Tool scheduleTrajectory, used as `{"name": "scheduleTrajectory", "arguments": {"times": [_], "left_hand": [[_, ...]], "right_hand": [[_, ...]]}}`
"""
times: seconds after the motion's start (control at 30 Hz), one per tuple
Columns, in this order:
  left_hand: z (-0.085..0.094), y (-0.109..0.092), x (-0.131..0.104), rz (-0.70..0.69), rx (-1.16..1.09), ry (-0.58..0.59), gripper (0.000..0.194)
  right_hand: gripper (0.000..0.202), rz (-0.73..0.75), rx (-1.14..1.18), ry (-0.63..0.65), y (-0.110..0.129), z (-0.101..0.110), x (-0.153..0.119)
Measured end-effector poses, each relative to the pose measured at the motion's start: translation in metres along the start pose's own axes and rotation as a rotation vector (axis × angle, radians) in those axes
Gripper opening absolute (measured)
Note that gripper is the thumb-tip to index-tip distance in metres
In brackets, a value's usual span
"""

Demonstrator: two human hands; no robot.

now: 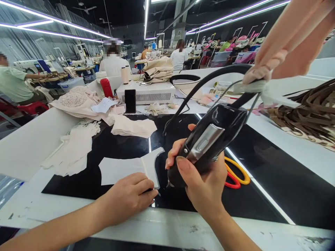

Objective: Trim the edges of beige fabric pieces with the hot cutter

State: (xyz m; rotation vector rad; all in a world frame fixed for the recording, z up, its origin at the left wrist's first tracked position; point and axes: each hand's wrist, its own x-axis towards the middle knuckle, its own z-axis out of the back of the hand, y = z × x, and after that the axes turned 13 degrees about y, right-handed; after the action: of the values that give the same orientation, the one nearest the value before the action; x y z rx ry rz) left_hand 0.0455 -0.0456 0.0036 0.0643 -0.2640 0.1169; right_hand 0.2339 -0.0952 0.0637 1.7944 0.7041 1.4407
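Note:
My right hand [206,184] is wrapped round a black corded hand tool [216,132] with a silver metal plate on its side, held tilted with its lower end near the black work surface. My thumb lies along its near side. Close to the tool's tip lies a flat white cut piece [120,169] with a curved cream-white part [152,167] at its right end. My left hand [136,195] is closed at the near edge of this piece, fingers curled and pressed together; the thumb is mostly hidden.
Scissors with red and yellow handles [243,174] lie right of the tool. White cut pieces [133,126] are stacked behind, more [73,150] at left. A phone [130,101] leans on a white box [149,94]. Brown straps [309,111] lie right. Pink cloth [285,42] hangs by the cable.

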Motion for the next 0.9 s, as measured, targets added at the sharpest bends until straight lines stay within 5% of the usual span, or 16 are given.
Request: {"name": "scheduleTrajectory", "arguments": {"times": [0.17, 0.37, 0.43, 0.67, 0.9], "left_hand": [[-0.003, -0.025, -0.003, 0.013, -0.001, 0.002, 0.022], [-0.013, -0.051, 0.009, -0.166, -0.213, -0.053, 0.014], [-0.014, -0.053, 0.011, -0.193, -0.216, -0.024, 0.028], [-0.002, -0.010, 0.002, 0.081, -0.079, -0.016, 0.024], [-0.005, 0.009, 0.006, 0.069, 0.051, -0.022, 0.023]], "right_hand": [[0.033, -0.001, -0.001, 0.004, 0.000, 0.002, 0.001], [0.034, -0.016, -0.002, -0.002, 0.001, 0.002, 0.003], [0.032, -0.018, -0.011, 0.006, 0.002, 0.001, 0.003], [0.030, -0.007, -0.027, 0.014, 0.000, -0.001, 0.001], [0.027, -0.005, -0.003, 0.032, -0.001, -0.003, -0.002]]}}
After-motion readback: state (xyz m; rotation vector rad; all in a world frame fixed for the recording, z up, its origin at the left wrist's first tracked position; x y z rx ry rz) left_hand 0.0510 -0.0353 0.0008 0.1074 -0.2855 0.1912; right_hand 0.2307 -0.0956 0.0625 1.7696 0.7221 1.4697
